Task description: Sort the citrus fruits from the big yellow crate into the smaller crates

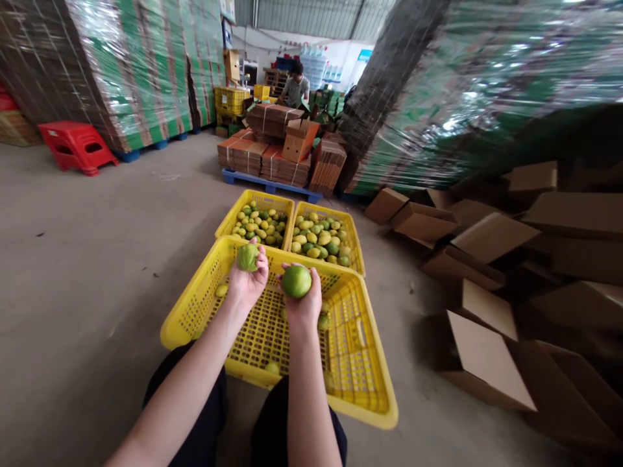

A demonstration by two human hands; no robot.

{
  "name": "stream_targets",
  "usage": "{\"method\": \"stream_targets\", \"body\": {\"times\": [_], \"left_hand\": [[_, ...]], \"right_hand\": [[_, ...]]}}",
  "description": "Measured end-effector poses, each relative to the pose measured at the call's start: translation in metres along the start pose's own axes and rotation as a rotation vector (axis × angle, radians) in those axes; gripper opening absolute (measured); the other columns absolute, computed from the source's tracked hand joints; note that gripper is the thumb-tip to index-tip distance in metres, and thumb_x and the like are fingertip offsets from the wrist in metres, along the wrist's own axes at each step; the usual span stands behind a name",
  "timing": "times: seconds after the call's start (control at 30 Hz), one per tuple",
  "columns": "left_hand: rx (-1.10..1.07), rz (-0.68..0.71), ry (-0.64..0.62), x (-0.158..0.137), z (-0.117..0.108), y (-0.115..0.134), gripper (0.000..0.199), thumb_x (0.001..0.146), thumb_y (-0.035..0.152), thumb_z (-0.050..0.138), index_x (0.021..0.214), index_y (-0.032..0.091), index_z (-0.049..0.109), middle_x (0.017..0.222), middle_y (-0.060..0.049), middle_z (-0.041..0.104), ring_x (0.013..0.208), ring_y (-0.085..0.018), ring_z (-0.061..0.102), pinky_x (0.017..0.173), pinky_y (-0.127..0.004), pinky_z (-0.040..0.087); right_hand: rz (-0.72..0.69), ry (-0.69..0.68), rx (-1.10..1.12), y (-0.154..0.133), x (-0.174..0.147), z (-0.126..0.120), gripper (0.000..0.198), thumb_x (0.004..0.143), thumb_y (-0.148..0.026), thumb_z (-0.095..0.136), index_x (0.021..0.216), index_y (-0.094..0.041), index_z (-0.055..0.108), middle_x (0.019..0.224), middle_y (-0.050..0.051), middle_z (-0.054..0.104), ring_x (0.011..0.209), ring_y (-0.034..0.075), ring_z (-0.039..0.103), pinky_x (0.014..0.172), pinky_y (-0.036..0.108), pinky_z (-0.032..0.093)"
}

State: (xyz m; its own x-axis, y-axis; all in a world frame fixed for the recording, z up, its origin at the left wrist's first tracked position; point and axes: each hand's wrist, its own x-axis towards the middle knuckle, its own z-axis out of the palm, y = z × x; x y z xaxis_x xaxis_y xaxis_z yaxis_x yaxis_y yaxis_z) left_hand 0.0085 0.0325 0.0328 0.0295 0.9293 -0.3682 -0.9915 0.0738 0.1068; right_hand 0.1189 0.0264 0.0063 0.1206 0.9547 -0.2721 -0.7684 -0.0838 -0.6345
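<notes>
In my left hand (250, 279), fingers curled round it, is a bumpy green lemon (248, 257). My right hand (304, 310) grips a larger, smooth, darker green lemon (296, 282) from below. Both hands are over the near yellow plastic crate (377, 363), apart from its floor. On that slotted floor lie a few loose fruits: a yellow lemon (221, 290) at the left, another lemon (272, 368) by the near side, and a green one (323, 322) partly behind my right wrist.
Beyond stand a left crate (224, 224) and a right crate (357, 246), both holding many green and yellow lemons. Cardboard boxes (487, 363) lie heaped at the right. Flattened cartons (285, 170) sit on a blue pallet (267, 186). A red stool (78, 146) stands left; a person (296, 87) is behind.
</notes>
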Motion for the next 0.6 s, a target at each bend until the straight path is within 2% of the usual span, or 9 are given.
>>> {"method": "stream_targets", "body": {"times": [0.1, 0.17, 0.33, 0.4, 0.5, 0.6], "left_hand": [[-0.087, -0.042, 0.049, 0.001, -0.003, 0.0, 0.039, 0.103, 0.034, 0.029, 0.103, 0.014, 0.061, 0.082, -0.008, 0.067, 0.062, -0.011, 0.065, 0.05, -0.017, 0.053], [-0.15, -0.073, 0.069, 0.002, -0.008, 0.001, 0.042, 0.102, 0.041, 0.029, 0.106, 0.011, 0.059, 0.082, -0.01, 0.065, 0.062, -0.013, 0.064, 0.048, -0.019, 0.054], [-0.232, -0.072, 0.158, 0.007, -0.018, 0.001, 0.038, 0.099, 0.038, 0.032, 0.107, 0.009, 0.054, 0.081, -0.009, 0.06, 0.055, -0.011, 0.058, 0.048, -0.02, 0.053], [-0.187, -0.051, 0.157, 0.007, -0.018, 0.001, 0.037, 0.099, 0.039, 0.032, 0.105, 0.009, 0.054, 0.08, -0.009, 0.06, 0.053, -0.011, 0.055, 0.045, -0.021, 0.051], [-0.099, -0.04, 0.159, 0.008, -0.016, 0.0, 0.036, 0.098, 0.038, 0.029, 0.1, 0.011, 0.054, 0.077, -0.007, 0.059, 0.05, -0.011, 0.051, 0.042, -0.022, 0.047], [-0.008, -0.022, 0.205, 0.01, -0.014, -0.003, 0.037, 0.099, 0.039, 0.029, 0.093, 0.012, 0.054, 0.074, -0.007, 0.057, 0.053, -0.011, 0.051, 0.045, -0.02, 0.047]], "right_hand": [[0.006, -0.021, 0.041, -0.002, 0.0, -0.001, 0.031, 0.078, -0.046, 0.06, 0.086, -0.017, 0.066, 0.073, 0.005, 0.076, 0.05, 0.016, 0.066, 0.041, 0.024, 0.049], [0.011, -0.023, 0.071, -0.004, -0.001, 0.0, 0.026, 0.078, -0.04, 0.061, 0.087, -0.017, 0.066, 0.073, 0.005, 0.075, 0.056, 0.017, 0.069, 0.047, 0.026, 0.054], [0.107, 0.03, 0.185, -0.007, -0.005, 0.003, 0.02, 0.082, -0.033, 0.06, 0.082, -0.014, 0.066, 0.071, 0.005, 0.073, 0.073, 0.017, 0.072, 0.067, 0.029, 0.063], [0.153, 0.047, 0.202, -0.007, -0.005, 0.002, 0.021, 0.083, -0.034, 0.06, 0.082, -0.014, 0.066, 0.073, 0.006, 0.073, 0.072, 0.016, 0.072, 0.065, 0.027, 0.062], [0.191, -0.003, 0.145, -0.006, -0.001, -0.002, 0.026, 0.084, -0.04, 0.062, 0.082, -0.015, 0.064, 0.074, 0.007, 0.073, 0.059, 0.014, 0.066, 0.051, 0.022, 0.057], [0.122, -0.019, 0.075, -0.002, 0.006, -0.005, 0.028, 0.079, -0.043, 0.066, 0.083, -0.016, 0.061, 0.079, 0.007, 0.073, 0.055, 0.012, 0.063, 0.047, 0.021, 0.051]]}}
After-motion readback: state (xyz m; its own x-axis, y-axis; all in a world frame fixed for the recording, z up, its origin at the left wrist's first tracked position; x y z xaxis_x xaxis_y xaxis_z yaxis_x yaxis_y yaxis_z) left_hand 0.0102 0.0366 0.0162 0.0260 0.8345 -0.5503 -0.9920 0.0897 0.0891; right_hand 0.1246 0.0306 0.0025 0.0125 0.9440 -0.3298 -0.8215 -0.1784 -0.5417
